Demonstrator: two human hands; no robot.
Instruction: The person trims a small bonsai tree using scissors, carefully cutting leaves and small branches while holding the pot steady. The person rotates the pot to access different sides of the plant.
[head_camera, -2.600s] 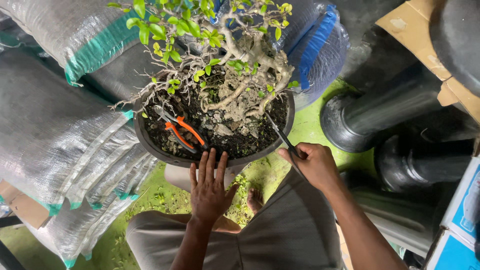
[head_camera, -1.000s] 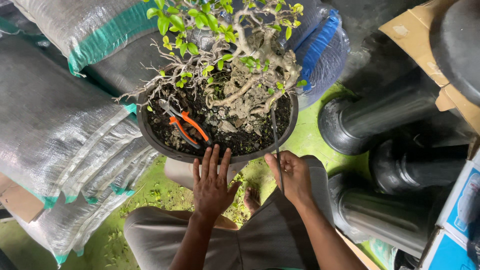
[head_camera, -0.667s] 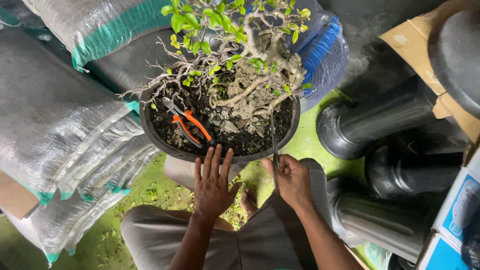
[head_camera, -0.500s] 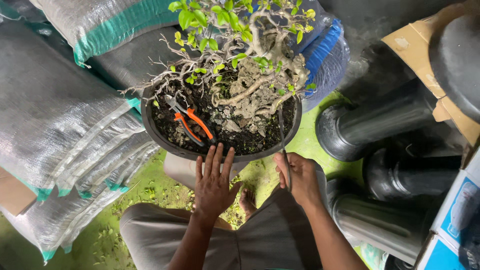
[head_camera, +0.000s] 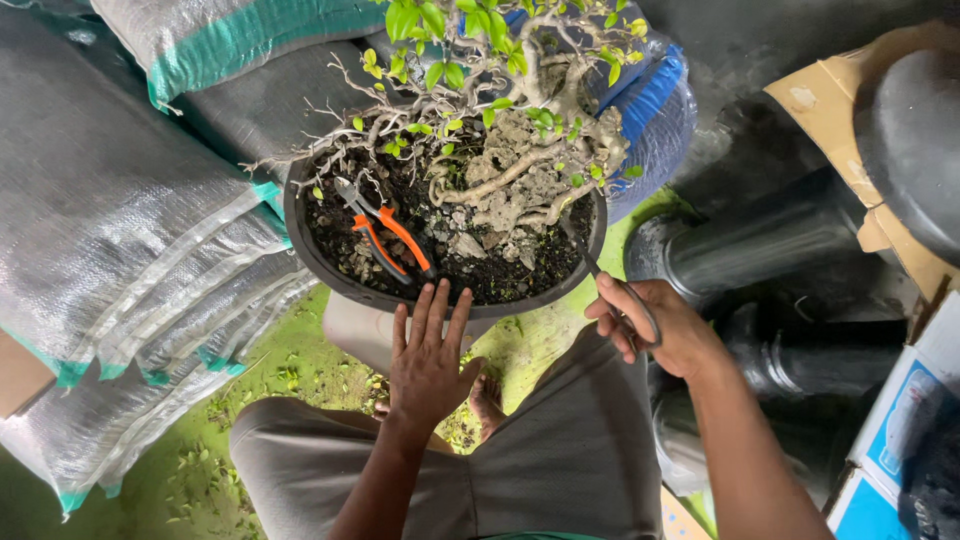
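Far out to the left of our left hand (head_camera: 428, 362), we see the largest things here, grey woven sacks (head_camera: 110, 220) with green bands, stacked and leaning. Beyond our right hand (head_camera: 662, 328), on its outer side, lie dark plastic pipes (head_camera: 760, 260), with torn cardboard (head_camera: 850, 110) further off past them. Straight ahead of both hands sits the wide, shallow black pot (head_camera: 320, 262), filled with dark soil and holding a small gnarled tree (head_camera: 510, 150) with pale twisted roots and scattered green leaves. Just past the fingertips of our left hand, orange-handled pliers (head_camera: 385, 238) lie on the soil inside the pot. That hand is spread flat, fingers fanned, its tips touching the pot's near rim. Our right hand is curled around the looped handles of thin dark scissors (head_camera: 615, 290), whose blades reach forward from it to the pot's right rim.
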